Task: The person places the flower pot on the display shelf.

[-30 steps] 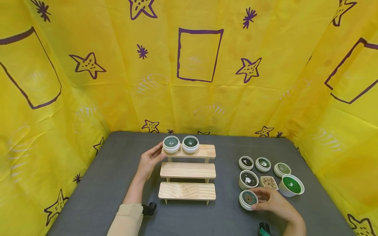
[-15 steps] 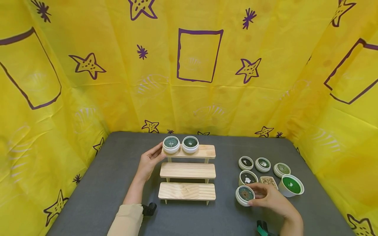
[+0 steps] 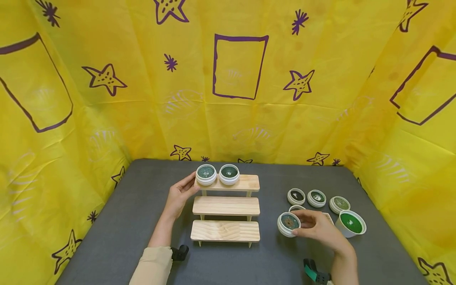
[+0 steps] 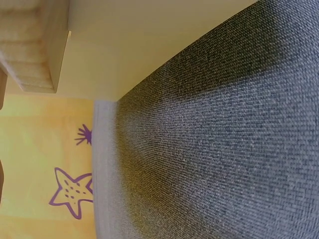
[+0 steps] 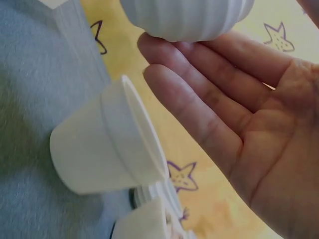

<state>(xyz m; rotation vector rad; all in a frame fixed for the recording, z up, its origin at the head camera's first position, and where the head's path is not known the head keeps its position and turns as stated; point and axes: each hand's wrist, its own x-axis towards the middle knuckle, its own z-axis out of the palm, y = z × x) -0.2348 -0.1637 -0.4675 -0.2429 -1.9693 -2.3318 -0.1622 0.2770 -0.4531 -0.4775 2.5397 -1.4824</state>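
My right hand (image 3: 315, 227) pinches a small white ribbed pot (image 3: 284, 229) with blue-green contents and a brown centre, held above the table. In the right wrist view the ribbed pot (image 5: 189, 17) sits at the fingertips, its underside towards the camera. Left of centre stands a three-tier wooden stand (image 3: 226, 206). My left hand (image 3: 180, 196) grips the left end of its top tier, thumb in front; some fingertips are hidden. On that tier are a left pot (image 3: 206, 174) and a right pot (image 3: 229, 174), both with dark green contents. In the left wrist view, the wooden tier end (image 4: 30, 45) shows.
At the right are a dark-filled pot (image 3: 296, 196), a green-filled pot (image 3: 316, 198), a pale green-filled pot (image 3: 339, 204) and a taller white cup (image 3: 350, 223) with bright green contents. My right hand partly covers other containers. Yellow patterned cloth (image 3: 242, 118) encloses the grey table (image 3: 153, 174).
My right hand has lifted the ribbed pot and moved it left and away from me, in front of another dark-filled pot. My left hand stays at the stand.
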